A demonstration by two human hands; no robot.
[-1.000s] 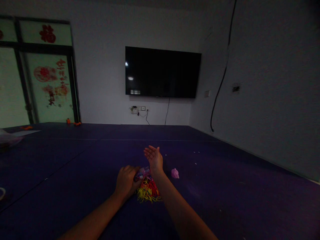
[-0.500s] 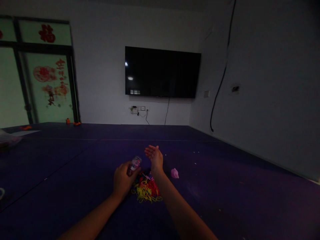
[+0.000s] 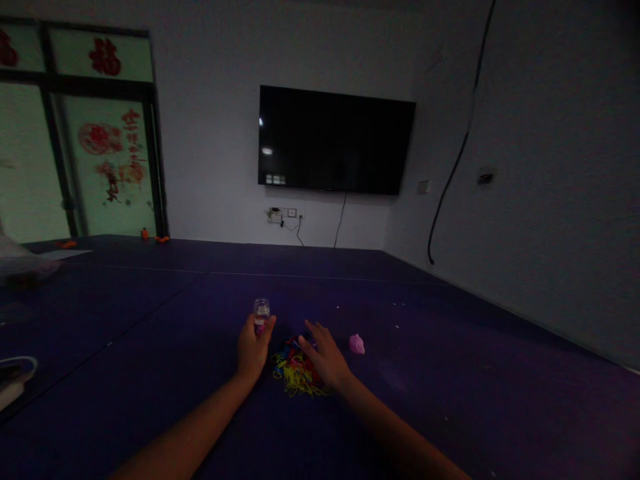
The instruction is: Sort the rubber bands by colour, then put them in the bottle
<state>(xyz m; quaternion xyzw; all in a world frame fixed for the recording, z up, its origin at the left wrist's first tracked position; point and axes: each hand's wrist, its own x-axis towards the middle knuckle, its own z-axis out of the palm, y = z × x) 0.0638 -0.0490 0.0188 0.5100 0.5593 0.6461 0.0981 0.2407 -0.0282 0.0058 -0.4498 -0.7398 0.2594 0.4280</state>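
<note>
the pile of coloured loops (image 3: 295, 381) lies between the two hands, and the right hand (image 3: 326, 359) is the nearer: its palm covers the pile's right part, and its fingers reach to the pile's far edge, parted and holding nothing that shows. the left hand (image 3: 253, 350) is left of the pile and apart from it, its fingers wrapped around a clear jar (image 3: 261, 311). that jar is beyond the pile and to its left, long axis roughly upright, mouth end up. the pile itself is a loose spread with no clear long axis, yellow mostly on its near side, blue toward its far left. a small pink object (image 3: 357, 344) sits right of the pile, past the right hand.

the jar's lower part is hidden by the left hand; something pink shows there, hard to make out. whether the right fingers touch the loops cannot be told in this dim light.
</note>
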